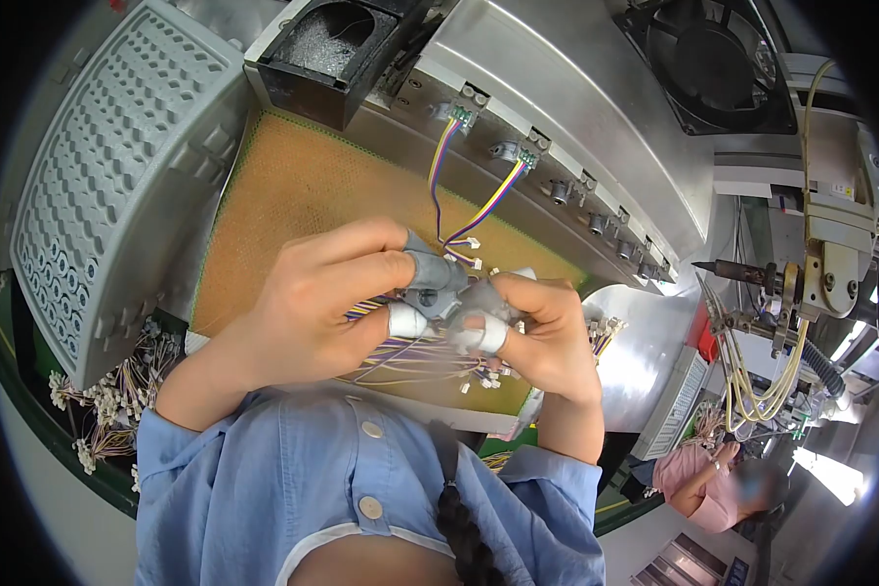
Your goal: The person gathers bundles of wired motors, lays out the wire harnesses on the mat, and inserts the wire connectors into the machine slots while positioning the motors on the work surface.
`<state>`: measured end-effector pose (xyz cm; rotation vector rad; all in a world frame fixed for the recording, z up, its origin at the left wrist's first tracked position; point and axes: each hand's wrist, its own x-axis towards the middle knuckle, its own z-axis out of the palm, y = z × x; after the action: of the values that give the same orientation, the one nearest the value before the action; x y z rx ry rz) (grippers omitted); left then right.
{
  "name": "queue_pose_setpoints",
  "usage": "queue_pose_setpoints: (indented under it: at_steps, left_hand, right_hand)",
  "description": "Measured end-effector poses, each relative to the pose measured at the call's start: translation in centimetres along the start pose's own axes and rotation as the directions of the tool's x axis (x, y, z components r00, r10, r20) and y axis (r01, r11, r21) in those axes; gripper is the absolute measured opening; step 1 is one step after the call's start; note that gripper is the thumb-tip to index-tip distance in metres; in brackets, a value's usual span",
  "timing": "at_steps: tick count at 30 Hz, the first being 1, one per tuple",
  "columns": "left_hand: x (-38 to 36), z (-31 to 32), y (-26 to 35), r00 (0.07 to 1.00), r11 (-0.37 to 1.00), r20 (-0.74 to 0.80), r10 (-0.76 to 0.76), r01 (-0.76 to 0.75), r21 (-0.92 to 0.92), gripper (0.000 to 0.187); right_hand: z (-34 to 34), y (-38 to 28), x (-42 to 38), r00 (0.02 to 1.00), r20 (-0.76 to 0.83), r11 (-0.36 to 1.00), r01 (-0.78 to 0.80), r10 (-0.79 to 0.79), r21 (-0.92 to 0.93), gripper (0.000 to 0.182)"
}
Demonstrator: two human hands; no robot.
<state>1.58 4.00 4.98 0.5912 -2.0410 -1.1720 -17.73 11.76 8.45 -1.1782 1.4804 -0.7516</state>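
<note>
My left hand (327, 293), its fingertips wrapped in grey and white covers, pinches a small grey metal part (428, 297) with a dark round spot. Close against it is my right hand (542, 332), thumb and fingers drawn together and also in white covers. Motion blurs its fingertips, so what they hold cannot be made out. Beneath both hands lies a bundle of purple, yellow and white wires (410, 354) with small white connectors. Ahead, two wired circuit boards (462, 116) sit at the metal fixture (557, 107), their leads hanging toward my hands.
A grey perforated tray (117, 146) with several small round parts stands at left. Connector wires (117, 391) pile below it. An orange mat (283, 186) covers the bench. At right are a soldering iron tip (718, 267), a fan (708, 59) and a person in pink (693, 479).
</note>
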Motion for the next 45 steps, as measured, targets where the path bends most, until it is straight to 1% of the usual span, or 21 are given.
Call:
queue_pose_setpoints:
  at_steps: [1,3,4,6,8,10,12,16,18,20,22,25,28,30,31,34,36,39,41,43,45]
  left_hand:
    - [0.0,0.0,0.0,1.0,1.0,-0.001,-0.001,0.001,-0.001,0.026]
    - [0.0,0.0,-0.1,0.988,0.933,0.093,-0.122,0.146,-0.329,0.026]
    - [-0.1,0.0,-0.2,0.988,0.932,0.099,-0.122,0.148,-0.33,0.026]
    - [-0.2,0.3,-0.3,1.0,0.993,-0.01,-0.008,0.007,-0.119,0.025]
    - [-0.2,0.5,-0.2,0.999,0.983,-0.003,-0.037,0.036,-0.182,0.025]
    - [-0.1,0.4,-0.2,0.998,0.969,0.008,-0.067,0.067,-0.239,0.024]
    - [0.0,0.3,-0.3,0.986,0.926,0.133,-0.103,0.144,-0.348,0.023]
    - [0.0,0.7,-0.2,1.0,0.986,-0.015,-0.016,0.013,-0.165,0.023]
    - [0.0,0.7,-0.1,0.992,0.932,0.017,-0.128,0.126,-0.34,0.024]
    - [-0.1,0.7,-0.1,0.989,0.923,0.025,-0.146,0.145,-0.356,0.024]
    - [-0.1,0.6,0.0,0.986,0.914,0.037,-0.162,0.164,-0.372,0.024]
    - [0.1,0.6,0.1,0.988,0.922,0.043,-0.149,0.154,-0.356,0.023]
    - [-0.1,0.5,-0.5,0.995,0.946,0.036,-0.098,0.105,-0.308,0.023]
    - [-0.1,0.4,-0.8,1.0,0.989,-0.021,0.001,-0.004,-0.145,0.025]
    - [-0.1,0.4,-0.7,1.0,0.989,-0.021,0.002,-0.005,-0.147,0.025]
    - [0.0,0.4,-0.4,1.0,0.982,0.019,-0.017,0.02,-0.187,0.026]
    - [0.1,0.4,-0.2,0.992,0.934,0.073,-0.102,0.121,-0.336,0.026]
    - [0.0,0.9,-0.2,0.999,0.978,-0.012,-0.033,0.03,-0.204,0.026]
    - [0.1,0.7,-0.1,1.0,0.98,0.019,-0.023,0.026,-0.198,0.026]
    - [0.0,0.5,-0.3,0.999,0.981,0.051,-0.012,0.022,-0.192,0.027]
    - [-0.3,0.7,-0.7,0.987,0.93,0.146,-0.071,0.118,-0.348,0.027]
  right_hand:
    - [-0.1,-0.2,-0.1,1.0,0.001,1.0,-0.001,0.001,-0.001,0.019]
    - [-0.2,-0.7,-0.4,0.997,0.076,0.99,-0.036,0.026,0.137,0.018]
    - [-0.3,-0.4,-0.3,0.996,0.075,0.996,0.033,-0.04,0.081,0.018]
    - [-0.4,0.1,-0.3,0.998,0.044,0.998,0.051,-0.052,0.022,0.017]
    - [-0.4,0.0,-0.4,0.997,0.026,0.997,0.071,-0.07,-0.041,0.017]
    - [-0.4,-0.7,-0.5,0.995,0.1,0.975,-0.032,0.011,0.218,0.016]
    - [-0.4,-0.7,-0.6,0.996,0.086,0.987,-0.031,0.017,0.16,0.016]
    - [-0.4,-0.3,-0.6,0.999,0.045,0.993,0.011,-0.016,0.119,0.015]
    - [-0.5,-0.7,-0.9,1.0,0.005,0.989,0.025,-0.026,0.146,0.017]
    - [-0.6,-0.7,-1.0,0.999,-0.035,0.984,0.038,-0.032,0.175,0.019]
    - [-0.7,-0.2,-0.9,0.988,-0.039,0.989,0.149,-0.149,-0.01,0.023]
    - [-0.3,-0.1,-0.8,0.984,-0.064,0.978,0.159,-0.168,-0.134,0.026]
    - [0.1,-0.3,-0.6,0.979,-0.087,0.975,0.172,-0.185,-0.142,0.025]
    - [0.2,-0.2,-0.6,0.985,-0.087,0.982,0.137,-0.149,-0.131,0.026]
    - [0.2,-0.2,-0.6,0.99,-0.087,0.987,0.103,-0.114,-0.122,0.026]
    - [-0.4,0.0,-0.8,0.997,-0.003,0.994,0.072,-0.072,-0.079,0.025]
    - [-0.3,-0.1,-0.9,0.997,-0.009,0.996,0.071,-0.072,-0.049,0.024]
    - [0.0,0.4,-0.8,0.998,-0.037,0.998,0.058,-0.058,-0.011,0.022]
    - [0.0,0.4,-0.8,0.998,-0.05,0.999,0.046,-0.046,-0.001,0.021]
    - [-0.3,0.1,-1.1,0.999,0.034,0.988,0.016,-0.021,0.151,0.019]
    - [-0.3,0.0,-1.1,0.997,0.042,0.993,0.065,-0.069,0.104,0.015]
